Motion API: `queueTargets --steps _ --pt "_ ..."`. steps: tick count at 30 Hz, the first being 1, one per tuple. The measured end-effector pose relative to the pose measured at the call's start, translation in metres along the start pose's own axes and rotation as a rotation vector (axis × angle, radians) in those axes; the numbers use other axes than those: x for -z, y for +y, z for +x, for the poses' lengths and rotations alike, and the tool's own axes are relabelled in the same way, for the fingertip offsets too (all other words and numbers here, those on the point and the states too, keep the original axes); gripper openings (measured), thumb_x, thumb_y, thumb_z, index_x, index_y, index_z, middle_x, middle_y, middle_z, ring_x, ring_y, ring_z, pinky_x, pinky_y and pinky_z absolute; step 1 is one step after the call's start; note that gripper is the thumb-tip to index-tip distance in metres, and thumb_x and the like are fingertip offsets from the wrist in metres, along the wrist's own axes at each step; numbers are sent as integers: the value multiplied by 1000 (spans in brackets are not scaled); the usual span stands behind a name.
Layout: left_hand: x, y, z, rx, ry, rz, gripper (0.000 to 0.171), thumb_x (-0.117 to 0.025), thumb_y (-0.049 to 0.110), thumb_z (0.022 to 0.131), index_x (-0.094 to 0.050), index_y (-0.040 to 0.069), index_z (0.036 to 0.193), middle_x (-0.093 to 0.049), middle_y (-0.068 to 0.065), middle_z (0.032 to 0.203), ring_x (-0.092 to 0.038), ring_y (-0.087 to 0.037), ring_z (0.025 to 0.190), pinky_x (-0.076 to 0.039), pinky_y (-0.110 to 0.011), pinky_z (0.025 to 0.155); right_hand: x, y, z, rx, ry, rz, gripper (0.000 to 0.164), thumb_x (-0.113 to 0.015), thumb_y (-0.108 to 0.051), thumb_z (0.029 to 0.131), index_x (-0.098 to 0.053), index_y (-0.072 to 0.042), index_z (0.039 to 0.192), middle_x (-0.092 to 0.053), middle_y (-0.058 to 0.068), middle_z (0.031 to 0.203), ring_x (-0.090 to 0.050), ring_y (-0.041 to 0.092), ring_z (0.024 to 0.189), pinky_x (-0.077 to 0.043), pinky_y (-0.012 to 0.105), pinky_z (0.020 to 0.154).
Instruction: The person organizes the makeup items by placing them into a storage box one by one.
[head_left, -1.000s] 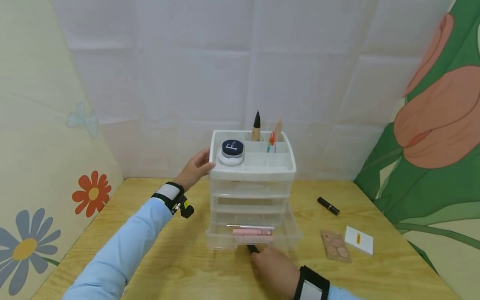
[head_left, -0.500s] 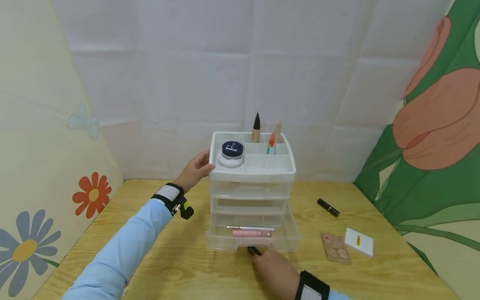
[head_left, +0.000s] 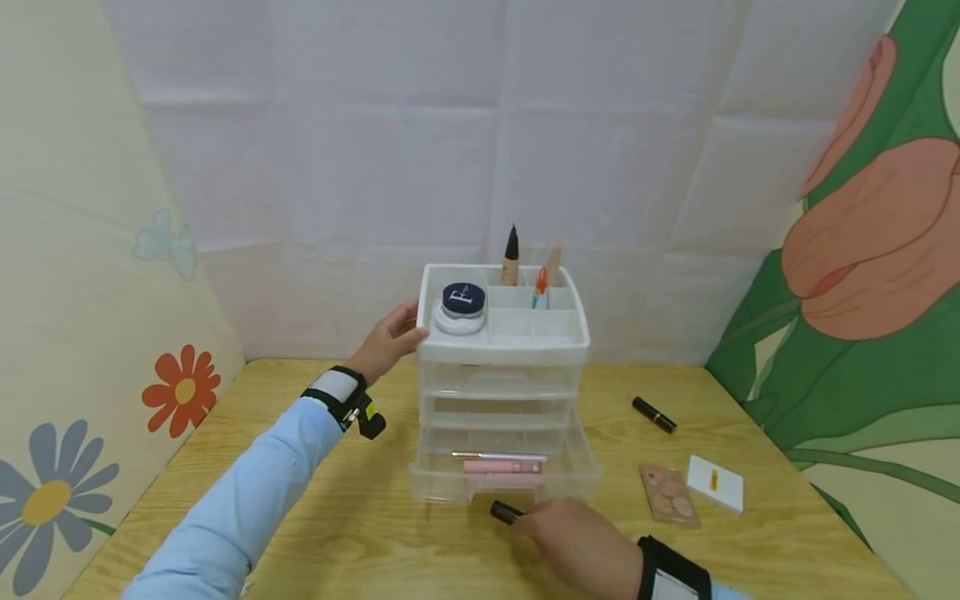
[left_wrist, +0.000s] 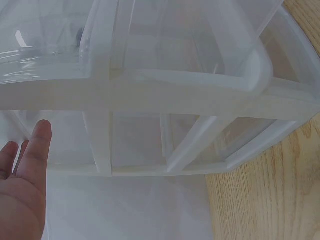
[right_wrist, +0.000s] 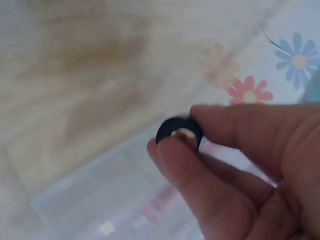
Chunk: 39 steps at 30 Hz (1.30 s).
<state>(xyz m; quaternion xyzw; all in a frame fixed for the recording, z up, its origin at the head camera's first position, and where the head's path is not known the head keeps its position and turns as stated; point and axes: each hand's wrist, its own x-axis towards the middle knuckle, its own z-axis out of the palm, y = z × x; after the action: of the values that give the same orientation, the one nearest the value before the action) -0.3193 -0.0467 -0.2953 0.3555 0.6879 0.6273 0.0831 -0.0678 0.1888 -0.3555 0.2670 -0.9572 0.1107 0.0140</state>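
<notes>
A white drawer organizer [head_left: 502,353] stands on the table with its clear bottom drawer [head_left: 431,486] pulled out. Against its left side rests my left hand [head_left: 388,340]; in the left wrist view, straight fingers [left_wrist: 35,155] touch the frame. My right hand [head_left: 581,537], in front of the drawer, pinches a black cosmetic tube [head_left: 506,512] between thumb and fingers. One round end of the tube [right_wrist: 167,130] shows a gold centre in the right wrist view. Inside the drawer lie a pink tube [head_left: 502,467] and a thin brush-like stick [head_left: 498,456].
On top of the organizer sit a dark-lidded round jar [head_left: 463,300], a black-tipped pen [head_left: 511,257] and slim sticks. To the right lie another black tube [head_left: 654,415], a makeup palette [head_left: 670,495] and a white box [head_left: 716,482]. A white sheet hangs behind.
My right hand has shifted to the right and away from the drawer front, and more of the black cosmetic tube shows. My left hand stays on the organizer's side.
</notes>
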Motion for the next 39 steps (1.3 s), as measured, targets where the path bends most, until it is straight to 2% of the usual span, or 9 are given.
queueTargets --steps 4,8,12,17,19,22,26,32,39 --pt "1 0 -1 -1 -2 3 63 -53 18 97 -26 5 152 -40 -21 147 -41 -35 132 -42 -48 103 23 4 -5 98 0 93 32 -70 11 79 -77 -13 99 -72 -5 93 -64 3 84 -53 18 68" --pt "2 0 -2 0 7 -5 62 -52 16 98 -25 4 153 -39 -22 147 -40 -36 132 -41 -48 103 46 6 -8 110 9 148 35 -68 11 80 -76 -14 102 -72 -4 97 -65 4 87 -53 17 68" --pt "3 0 -2 2 11 -3 63 -53 17 97 -26 5 153 -39 -22 147 -40 -36 132 -41 -49 103 68 8 -5 93 16 143 34 -70 10 81 -76 -16 102 -71 -5 98 -64 4 86 -53 18 66" --pt "3 2 -2 -8 8 -1 63 -53 17 97 -25 4 152 -39 -22 146 -40 -36 132 -41 -49 103 88 11 6 87 41 61 29 -72 8 80 -76 -13 101 -72 -2 95 -63 4 81 -51 19 59" --pt "4 1 -2 -12 8 -6 63 -52 16 97 -25 3 152 -40 -23 146 -41 -36 131 -41 -49 103 94 12 11 94 46 31 29 -73 8 79 -76 -11 100 -72 -1 96 -64 6 82 -52 20 60" --pt "4 0 -3 -18 6 -8 62 -52 14 97 -25 2 152 -40 -24 145 -41 -37 130 -42 -49 102 98 13 21 113 47 6 28 -74 8 78 -77 -11 99 -72 -1 96 -65 9 86 -55 21 65" --pt "3 0 -4 -16 9 0 62 -52 15 97 -26 2 152 -40 -25 145 -41 -38 131 -42 -48 102 100 20 34 130 35 -4 27 -74 8 78 -77 -10 98 -72 0 96 -63 7 83 -53 21 64" --pt "1 1 -3 -14 10 1 62 -53 17 96 -27 3 152 -41 -23 145 -42 -37 130 -42 -49 102 99 39 57 128 -22 0 28 -75 7 78 -78 -12 98 -72 0 96 -64 9 84 -53 22 65" --pt "1 2 -3 -19 0 5 62 -53 17 97 -27 4 152 -40 -23 145 -41 -37 131 -41 -50 103 91 49 80 58 -125 -11 27 -76 5 77 -79 -15 95 -72 -5 95 -65 12 91 -55 31 78"
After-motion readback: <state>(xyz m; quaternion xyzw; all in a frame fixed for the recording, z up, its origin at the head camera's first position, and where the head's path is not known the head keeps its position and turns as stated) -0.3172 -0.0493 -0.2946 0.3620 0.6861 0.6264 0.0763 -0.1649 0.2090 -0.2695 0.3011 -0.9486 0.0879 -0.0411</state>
